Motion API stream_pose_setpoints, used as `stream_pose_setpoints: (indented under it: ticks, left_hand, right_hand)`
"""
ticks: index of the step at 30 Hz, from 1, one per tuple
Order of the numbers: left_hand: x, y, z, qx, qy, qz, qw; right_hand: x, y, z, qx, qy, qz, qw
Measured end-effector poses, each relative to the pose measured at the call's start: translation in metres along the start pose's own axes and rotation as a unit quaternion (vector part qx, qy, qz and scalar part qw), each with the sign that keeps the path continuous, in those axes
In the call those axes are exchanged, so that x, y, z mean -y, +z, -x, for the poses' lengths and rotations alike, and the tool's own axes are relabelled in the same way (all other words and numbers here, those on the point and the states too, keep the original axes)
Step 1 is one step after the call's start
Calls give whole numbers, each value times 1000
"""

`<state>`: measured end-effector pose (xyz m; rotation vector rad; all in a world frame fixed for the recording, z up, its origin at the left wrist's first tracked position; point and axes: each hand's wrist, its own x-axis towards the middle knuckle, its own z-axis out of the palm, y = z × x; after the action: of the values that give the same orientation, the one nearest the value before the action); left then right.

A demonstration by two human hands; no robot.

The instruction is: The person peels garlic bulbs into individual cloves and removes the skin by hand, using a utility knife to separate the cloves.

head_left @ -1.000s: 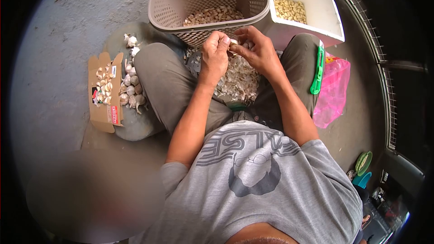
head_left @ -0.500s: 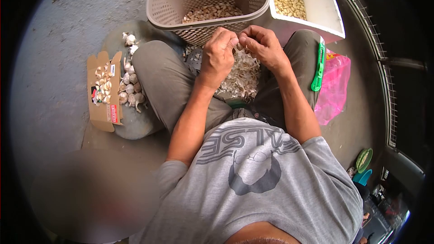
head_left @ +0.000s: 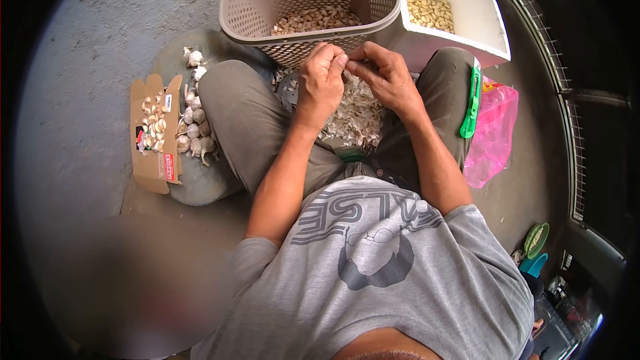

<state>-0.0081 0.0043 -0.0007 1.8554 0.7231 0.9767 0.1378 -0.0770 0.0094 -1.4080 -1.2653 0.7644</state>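
- Since one second ago, my fingers have shifted, and the small pale garlic clove which showed between them is hidden now; I cannot tell whether it is held.
- My left hand (head_left: 320, 87) and right hand (head_left: 392, 83) have bent fingers, with the tips meeting or nearly; their grip I cannot tell.
- Below them, between my legs, lies a loose heap of white papery garlic skins (head_left: 357, 117).
- Just beyond stands a beige-grey perforated plastic basket (head_left: 313, 38), with unpeeled-looking cloves (head_left: 317, 20) inside.
- Beside it, a white square-edged box (head_left: 485, 17) contains pale yellow cloves (head_left: 430, 13).
- At my left knee, whitish round garlic bulbs (head_left: 193, 130) lie near a flattened brown cardboard box (head_left: 148, 175), which bears more cloves (head_left: 155, 123).
- On my right leg rests a green plastic cutter (head_left: 471, 103), near a pink translucent plastic bag (head_left: 492, 143).
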Motion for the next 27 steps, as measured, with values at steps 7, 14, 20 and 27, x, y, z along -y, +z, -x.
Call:
stream_pose_setpoints:
  ticks: [7, 14, 20, 27]
  left_hand:
    - [4, 5, 3, 30, -176, 191, 965]
    - [14, 2, 3, -15, -169, 161, 972]
    - [-8, 3, 4, 4, -165, 134, 977]
    - [-6, 11, 7, -16, -132, 151, 980]
  right_hand:
    - [-12, -1, -1, 12, 196, -231, 953]
    - [0, 4, -2, -3, 140, -121, 983]
    - [-1, -1, 0, 29, 174, -198, 964]
    - [-6, 5, -3, -35, 188, -275, 942]
